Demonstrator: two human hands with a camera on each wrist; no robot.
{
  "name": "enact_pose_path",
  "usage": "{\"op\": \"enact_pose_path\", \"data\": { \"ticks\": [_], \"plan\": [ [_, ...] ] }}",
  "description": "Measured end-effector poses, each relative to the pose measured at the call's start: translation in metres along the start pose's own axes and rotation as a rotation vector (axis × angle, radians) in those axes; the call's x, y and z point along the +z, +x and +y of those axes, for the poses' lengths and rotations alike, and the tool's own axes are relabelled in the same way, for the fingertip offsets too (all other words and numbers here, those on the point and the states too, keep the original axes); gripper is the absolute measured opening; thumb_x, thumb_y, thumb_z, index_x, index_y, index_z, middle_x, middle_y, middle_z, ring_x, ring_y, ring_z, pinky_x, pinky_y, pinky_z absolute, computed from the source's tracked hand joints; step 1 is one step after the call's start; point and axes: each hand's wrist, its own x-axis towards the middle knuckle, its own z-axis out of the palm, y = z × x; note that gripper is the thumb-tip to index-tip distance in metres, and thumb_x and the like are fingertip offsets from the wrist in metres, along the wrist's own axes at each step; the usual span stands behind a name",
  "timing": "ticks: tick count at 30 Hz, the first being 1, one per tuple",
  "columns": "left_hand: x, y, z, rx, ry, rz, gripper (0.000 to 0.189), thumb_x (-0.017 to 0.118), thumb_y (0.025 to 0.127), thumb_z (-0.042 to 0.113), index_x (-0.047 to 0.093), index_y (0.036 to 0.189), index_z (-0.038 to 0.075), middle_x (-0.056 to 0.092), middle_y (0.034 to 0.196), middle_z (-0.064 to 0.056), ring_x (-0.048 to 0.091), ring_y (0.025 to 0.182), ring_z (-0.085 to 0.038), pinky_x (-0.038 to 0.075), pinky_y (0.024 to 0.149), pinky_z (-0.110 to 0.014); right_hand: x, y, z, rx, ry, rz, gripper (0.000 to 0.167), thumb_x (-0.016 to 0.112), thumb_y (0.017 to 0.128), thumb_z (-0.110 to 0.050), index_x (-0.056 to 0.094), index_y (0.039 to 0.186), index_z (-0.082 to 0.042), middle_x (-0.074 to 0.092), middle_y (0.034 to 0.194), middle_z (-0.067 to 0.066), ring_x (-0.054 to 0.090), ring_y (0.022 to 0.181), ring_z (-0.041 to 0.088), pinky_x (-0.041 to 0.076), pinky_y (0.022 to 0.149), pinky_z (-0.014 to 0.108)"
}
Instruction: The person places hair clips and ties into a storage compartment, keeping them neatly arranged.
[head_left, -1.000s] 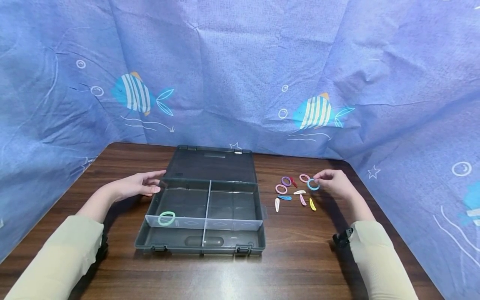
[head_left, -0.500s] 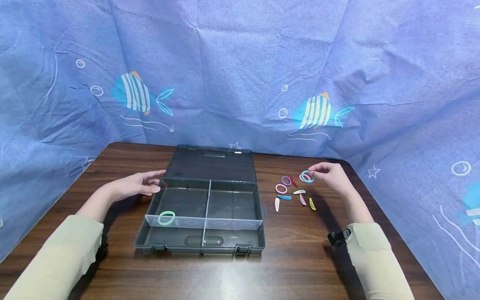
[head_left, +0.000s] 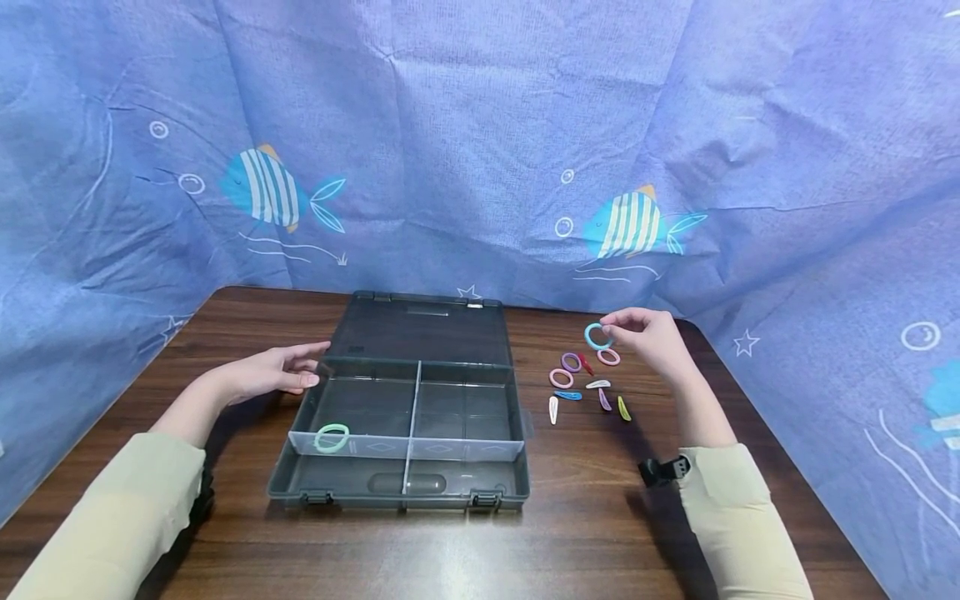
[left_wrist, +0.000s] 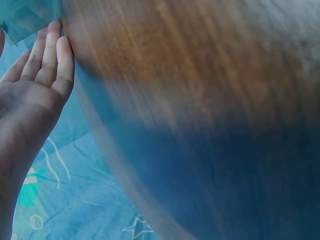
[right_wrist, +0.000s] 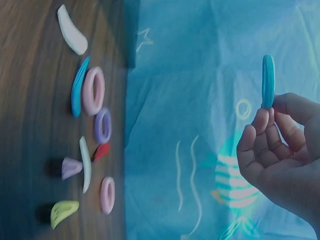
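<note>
My right hand pinches a light blue hair tie between thumb and fingertips, lifted over the hair accessories; the right wrist view shows that blue ring edge-on. At the left side of a grey see-through divided box, my left hand touches the rim with fingers extended. A green hair tie is in the box's left part, by the cross divider. Below the raised ring lie a purple hair tie, two pink hair ties and a red hair clip.
More snap clips lie nearer: blue, yellow, pink and two white ones. The box lid lies folded back behind the compartments. A blue fish-print cloth hangs around the wooden table.
The right hand has lifted the blue hair tie up and to the left, away from above the pink hair tie. The left hand has stayed at the box.
</note>
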Motion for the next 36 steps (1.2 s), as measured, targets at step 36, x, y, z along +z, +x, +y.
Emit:
{"op": "enact_pose_path", "data": {
  "ticks": [36],
  "plan": [
    [-0.001, 0.002, -0.003, 0.009, -0.026, -0.019, 0.073, 0.053, 0.097, 0.020, 0.008, 0.152, 0.005, 0.014, 0.152, -0.031, 0.038, 0.130, -0.043, 0.046, 0.095, -0.036, 0.081, 0.030, -0.129, -0.126, 0.301, -0.243, 0.018, 0.071, 0.085, -0.015, 0.073, 0.100, -0.005, 0.072, 0.090, 0.006, 0.066, 0.082, 0.017, 0.053, 0.077, 0.030]
  ]
}}
